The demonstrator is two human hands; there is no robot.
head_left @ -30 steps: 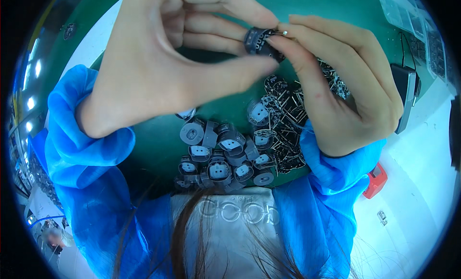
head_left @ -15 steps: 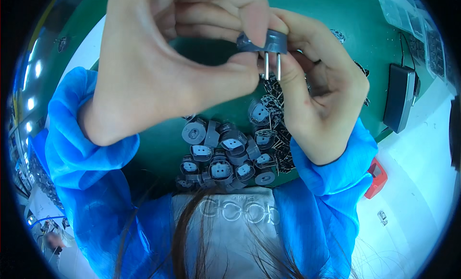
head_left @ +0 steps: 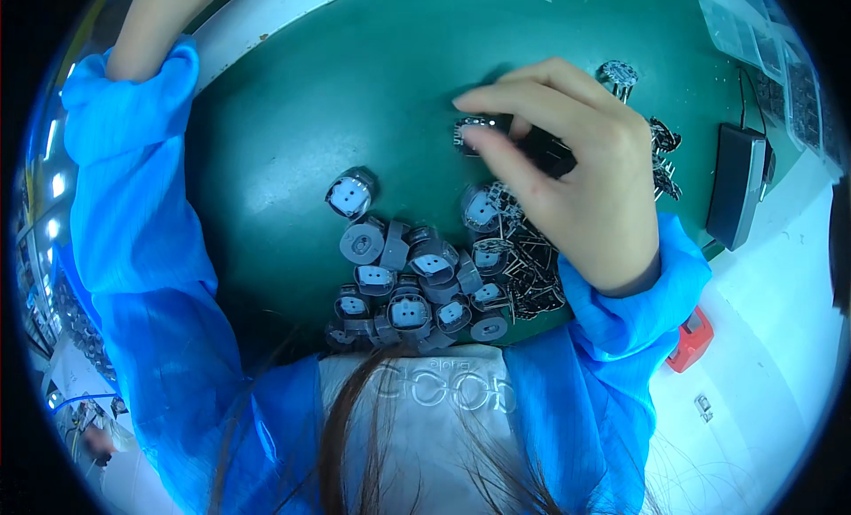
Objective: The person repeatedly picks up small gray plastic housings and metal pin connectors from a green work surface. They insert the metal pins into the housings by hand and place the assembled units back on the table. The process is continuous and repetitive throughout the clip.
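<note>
At the upper left only my left forearm (head_left: 164,23) with its rolled blue sleeve shows; the hand is beyond the picture's edge. Over the green mat, my right hand (head_left: 589,152) has its thumb and forefinger apart. A small black part with metal bits (head_left: 474,127) lies between their tips, partly covered by the thumb. To the lower left, a grey plug housing with a pale two-holed face (head_left: 350,194) sits by itself. Below it are clustered several similar grey housings (head_left: 409,311). Next to the cluster, under my right wrist, is a pile of black parts with metal pins (head_left: 532,276).
More pinned parts (head_left: 665,160) lie right of my hand, with a round one (head_left: 618,74) farther up. A black box with a cable (head_left: 737,185) stands at the right edge of the green mat (head_left: 275,116). Clear plastic trays (head_left: 771,45) are at the upper right, a red object (head_left: 691,339) lower right.
The grey two-pinned plug held in both hands is no longer in them. My left hand has gone out of view at the upper left. My right hand has lowered over the mat, fingers parted.
</note>
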